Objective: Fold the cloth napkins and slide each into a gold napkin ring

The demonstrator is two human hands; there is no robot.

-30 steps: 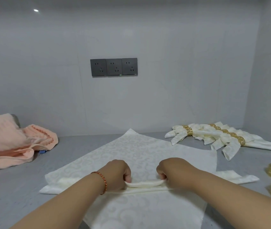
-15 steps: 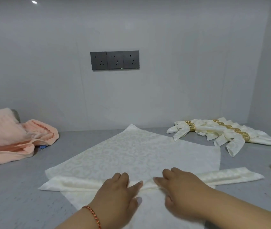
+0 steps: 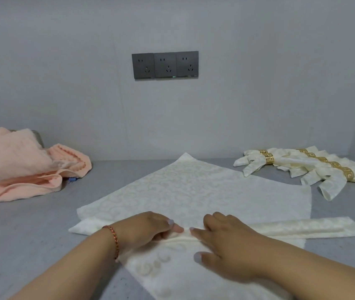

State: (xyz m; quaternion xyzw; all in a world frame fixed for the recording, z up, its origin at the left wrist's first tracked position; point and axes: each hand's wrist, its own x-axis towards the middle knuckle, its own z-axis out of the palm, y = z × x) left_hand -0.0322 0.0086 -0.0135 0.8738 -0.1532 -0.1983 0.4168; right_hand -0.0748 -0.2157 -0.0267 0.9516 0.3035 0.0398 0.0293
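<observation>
At far left on the grey worktop (image 3: 20, 230), a heap of peach towels (image 3: 20, 167) lies against the wall, well apart from the work area; likely set aside so it does not interfere with folding.

Centre: the cream damask napkin (image 3: 194, 191) lies flat in a diamond orientation, one corner pointing at the wall. A folded band (image 3: 302, 229) runs across its width, its ends poking out past the sheet on both sides. Judged: accordion pleating from the near side, with the flat layout giving each pleat a straight edge.

Left hand (image 3: 148, 231), with a braided red bracelet (image 3: 113, 241) at the wrist: fingers curled over the band at its middle, thumb and fingers pinching the fold. Right hand (image 3: 222, 241): flatter, fingertips laid on the same ridge just beside the left fingertips, thumb spread on the cloth nearer the person; it appears to press rather than grasp. The close pairing at mid-band probably keeps the pleat from unrolling while the next one is gathered.

Right rear: finished napkins (image 3: 315, 169), each threaded through a gold ring (image 3: 268, 159), lie overlapping in a row near the wall, clear of the working sheet. No loose rings show in this view.

On the wall above, a triple grey socket panel (image 3: 165, 65).
</observation>
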